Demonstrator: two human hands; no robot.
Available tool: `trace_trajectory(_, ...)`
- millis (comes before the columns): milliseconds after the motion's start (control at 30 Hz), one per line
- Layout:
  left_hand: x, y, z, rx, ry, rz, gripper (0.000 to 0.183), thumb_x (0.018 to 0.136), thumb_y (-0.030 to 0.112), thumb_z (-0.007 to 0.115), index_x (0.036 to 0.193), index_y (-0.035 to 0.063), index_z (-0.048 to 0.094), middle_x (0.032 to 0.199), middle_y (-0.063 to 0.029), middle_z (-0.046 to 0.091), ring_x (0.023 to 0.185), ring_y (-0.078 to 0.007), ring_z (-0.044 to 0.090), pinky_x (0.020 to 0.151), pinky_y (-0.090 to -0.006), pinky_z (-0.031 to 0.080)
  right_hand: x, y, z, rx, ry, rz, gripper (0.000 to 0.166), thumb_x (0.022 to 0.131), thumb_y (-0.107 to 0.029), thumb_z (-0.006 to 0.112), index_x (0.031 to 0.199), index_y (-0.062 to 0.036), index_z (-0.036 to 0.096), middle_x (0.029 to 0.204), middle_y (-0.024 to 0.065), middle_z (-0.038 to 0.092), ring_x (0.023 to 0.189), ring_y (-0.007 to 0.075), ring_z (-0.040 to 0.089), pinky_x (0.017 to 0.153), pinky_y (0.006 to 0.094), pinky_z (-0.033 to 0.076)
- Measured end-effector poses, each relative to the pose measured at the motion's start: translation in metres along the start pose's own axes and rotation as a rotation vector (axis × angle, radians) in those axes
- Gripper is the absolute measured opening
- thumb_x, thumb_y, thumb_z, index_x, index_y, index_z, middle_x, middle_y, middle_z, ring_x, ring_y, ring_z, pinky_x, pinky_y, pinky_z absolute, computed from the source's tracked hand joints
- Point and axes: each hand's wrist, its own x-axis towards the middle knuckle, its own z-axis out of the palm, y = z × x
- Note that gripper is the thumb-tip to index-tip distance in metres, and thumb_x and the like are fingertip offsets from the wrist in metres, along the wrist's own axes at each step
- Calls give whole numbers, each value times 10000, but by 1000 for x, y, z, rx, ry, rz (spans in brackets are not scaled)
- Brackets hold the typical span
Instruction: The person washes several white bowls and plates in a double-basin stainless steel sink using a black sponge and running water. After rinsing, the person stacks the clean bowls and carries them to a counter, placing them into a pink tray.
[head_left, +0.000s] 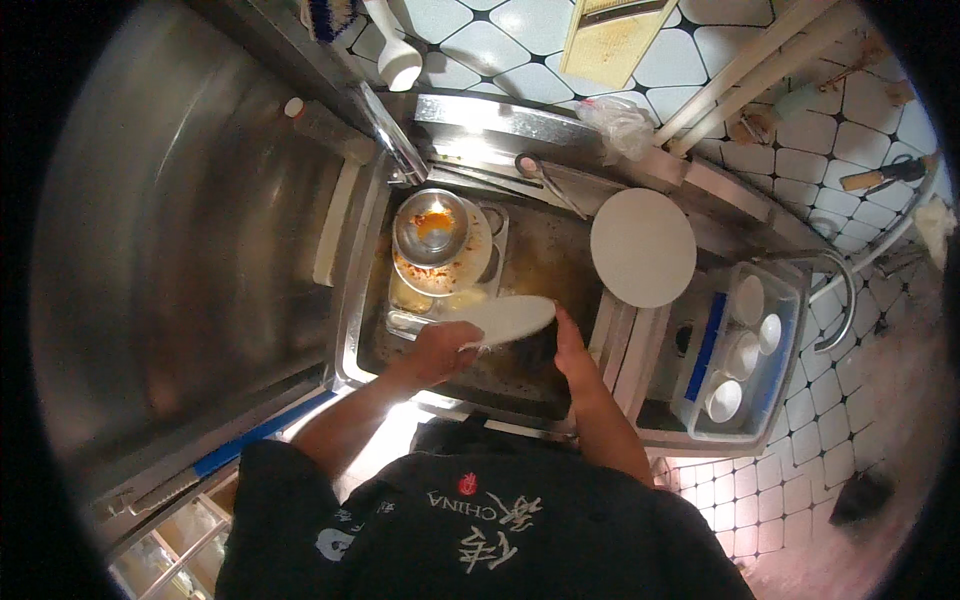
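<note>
Tilted over the sink basin (541, 255) is a white plate (516, 318), held between both hands. My left hand (444, 354) grips its left edge, the fingers partly hidden. Against the right edge rests my right hand (570, 343), some of its fingers out of sight behind the rim. Just beyond the left hand, a metal compartment tray (405, 322) sits in the basin with yellowish food remains. On it lies a plate with reddish residue (427, 281), topped by a steel bowl (409, 234) that has orange sauce inside.
A round white plate (643, 247) stands on the divider at the basin's right. Farther right, a clear plastic bin (784, 375) holds several white cups (724, 400). Chopsticks (487, 180) and scissors (551, 184) lie on the back ledge. A faucet (390, 135) reaches over the back left corner.
</note>
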Motion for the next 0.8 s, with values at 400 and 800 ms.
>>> trace_trajectory(400, -23, 41, -16, -806, 408, -679, 456, 761, 153, 758, 1156, -27, 619, 1002, -138, 686, 863, -216, 675, 763, -353, 544, 20, 69, -36, -1569, 209, -499, 314, 814, -91, 640, 1127, -70, 651, 1178, 180, 610, 1100, 314, 585, 912, 393, 473)
trace_trajectory(800, 11, 68, 5, -670, 270, -528, 434, 737, 120, 755, 1130, -14, 630, 994, -103, 691, 877, -197, 665, 774, -333, 526, -148, -25, 124, -1272, -16, -1325, 385, 881, -260, 642, 1234, -110, 604, 1326, 132, 525, 1218, 315, 488, 1015, 393, 393)
